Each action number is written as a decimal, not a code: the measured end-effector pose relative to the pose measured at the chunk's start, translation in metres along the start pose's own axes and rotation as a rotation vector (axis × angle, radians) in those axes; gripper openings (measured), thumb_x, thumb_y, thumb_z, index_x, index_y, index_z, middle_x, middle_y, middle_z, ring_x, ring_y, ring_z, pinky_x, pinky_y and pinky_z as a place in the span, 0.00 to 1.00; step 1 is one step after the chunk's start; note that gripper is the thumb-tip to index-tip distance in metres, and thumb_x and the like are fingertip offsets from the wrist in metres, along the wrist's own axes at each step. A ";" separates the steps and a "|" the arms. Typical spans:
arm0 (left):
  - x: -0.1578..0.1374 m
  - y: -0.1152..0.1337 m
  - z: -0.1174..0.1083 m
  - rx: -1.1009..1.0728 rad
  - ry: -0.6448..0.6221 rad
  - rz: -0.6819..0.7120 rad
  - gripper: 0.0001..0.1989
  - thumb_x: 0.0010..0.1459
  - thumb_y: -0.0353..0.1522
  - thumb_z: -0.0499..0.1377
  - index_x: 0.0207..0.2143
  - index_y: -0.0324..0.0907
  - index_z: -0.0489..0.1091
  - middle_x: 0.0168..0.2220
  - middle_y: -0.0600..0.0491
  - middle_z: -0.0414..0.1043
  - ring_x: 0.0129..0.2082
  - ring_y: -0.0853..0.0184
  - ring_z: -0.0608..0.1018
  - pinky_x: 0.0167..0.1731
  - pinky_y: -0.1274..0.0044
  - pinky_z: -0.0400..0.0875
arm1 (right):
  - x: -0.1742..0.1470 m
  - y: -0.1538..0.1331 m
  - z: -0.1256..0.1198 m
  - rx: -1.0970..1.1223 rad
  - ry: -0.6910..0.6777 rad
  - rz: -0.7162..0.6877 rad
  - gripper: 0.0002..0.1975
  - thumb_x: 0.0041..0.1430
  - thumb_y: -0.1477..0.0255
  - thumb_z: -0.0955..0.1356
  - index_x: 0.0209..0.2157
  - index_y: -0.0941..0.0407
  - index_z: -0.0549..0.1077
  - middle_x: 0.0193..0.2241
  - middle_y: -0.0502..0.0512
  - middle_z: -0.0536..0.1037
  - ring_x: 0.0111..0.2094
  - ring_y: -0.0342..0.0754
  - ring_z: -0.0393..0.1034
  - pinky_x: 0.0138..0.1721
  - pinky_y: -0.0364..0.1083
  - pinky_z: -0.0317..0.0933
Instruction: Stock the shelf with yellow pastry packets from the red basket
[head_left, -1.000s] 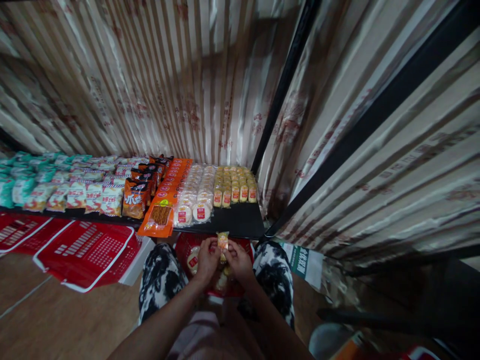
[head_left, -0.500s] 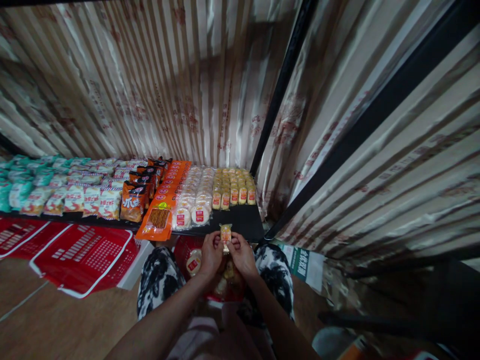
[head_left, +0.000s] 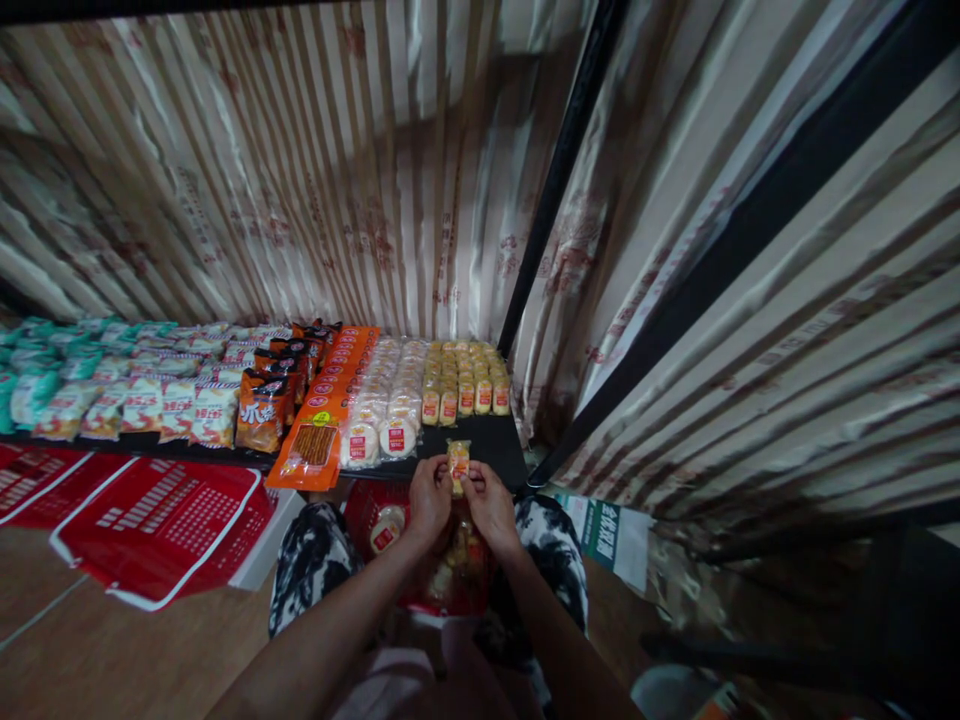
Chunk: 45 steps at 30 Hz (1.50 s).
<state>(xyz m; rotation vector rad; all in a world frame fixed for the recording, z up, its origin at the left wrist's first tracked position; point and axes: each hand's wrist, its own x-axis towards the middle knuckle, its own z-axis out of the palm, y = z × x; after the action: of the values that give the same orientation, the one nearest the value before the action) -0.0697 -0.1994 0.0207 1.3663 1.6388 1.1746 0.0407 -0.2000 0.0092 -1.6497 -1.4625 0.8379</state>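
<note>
pinching small yellow packet upright in both hands, close together: clamped on one edge with left hand, on the other with right hand. held up over red basket, between knees in patterned trousers, right by front edge of black shelf; can't tell if touching. near matching yellow packets, rowed at shelf's right end. leftward from there: round white packets, orange strip, orange-and-black bags, white bags, teal bags.
</note>
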 end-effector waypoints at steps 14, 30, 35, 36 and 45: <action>0.017 0.009 0.016 0.004 -0.028 0.014 0.17 0.51 0.21 0.49 0.41 0.39 0.69 0.38 0.49 0.68 0.40 0.68 0.71 0.46 0.75 0.65 | 0.018 -0.010 -0.007 -0.246 0.069 0.017 0.15 0.55 0.68 0.62 0.44 0.53 0.70 0.35 0.53 0.73 0.32 0.43 0.69 0.37 0.42 0.61; 0.040 0.011 0.032 -0.023 -0.053 0.014 0.22 0.47 0.19 0.48 0.44 0.39 0.69 0.40 0.49 0.68 0.43 0.68 0.71 0.48 0.77 0.63 | 0.043 0.008 0.010 -0.461 0.166 -0.023 0.22 0.54 0.65 0.63 0.51 0.56 0.65 0.39 0.60 0.71 0.41 0.53 0.65 0.42 0.47 0.58; 0.048 0.011 0.038 -0.042 -0.050 0.018 0.20 0.48 0.21 0.50 0.43 0.42 0.70 0.41 0.50 0.69 0.44 0.67 0.71 0.49 0.75 0.63 | 0.053 0.009 0.011 -0.470 0.198 -0.033 0.22 0.55 0.66 0.62 0.52 0.57 0.64 0.40 0.60 0.71 0.43 0.54 0.63 0.44 0.47 0.57; 0.050 0.011 0.039 -0.042 -0.050 0.015 0.19 0.49 0.21 0.51 0.43 0.42 0.70 0.42 0.50 0.69 0.44 0.67 0.71 0.49 0.75 0.63 | 0.055 0.009 0.011 -0.468 0.197 -0.030 0.23 0.55 0.66 0.62 0.52 0.57 0.64 0.40 0.60 0.71 0.44 0.54 0.63 0.44 0.47 0.57; 0.058 0.013 0.044 -0.030 -0.062 -0.012 0.17 0.50 0.23 0.53 0.43 0.40 0.70 0.45 0.49 0.71 0.48 0.65 0.70 0.52 0.72 0.60 | 0.076 0.016 0.017 -0.409 0.246 -0.018 0.24 0.54 0.69 0.62 0.53 0.60 0.63 0.41 0.61 0.71 0.43 0.53 0.63 0.44 0.47 0.56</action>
<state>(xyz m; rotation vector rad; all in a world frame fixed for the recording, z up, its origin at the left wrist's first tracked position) -0.0365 -0.1328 0.0198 1.3588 1.5774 1.1348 0.0436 -0.1236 -0.0121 -1.9532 -1.5377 0.3183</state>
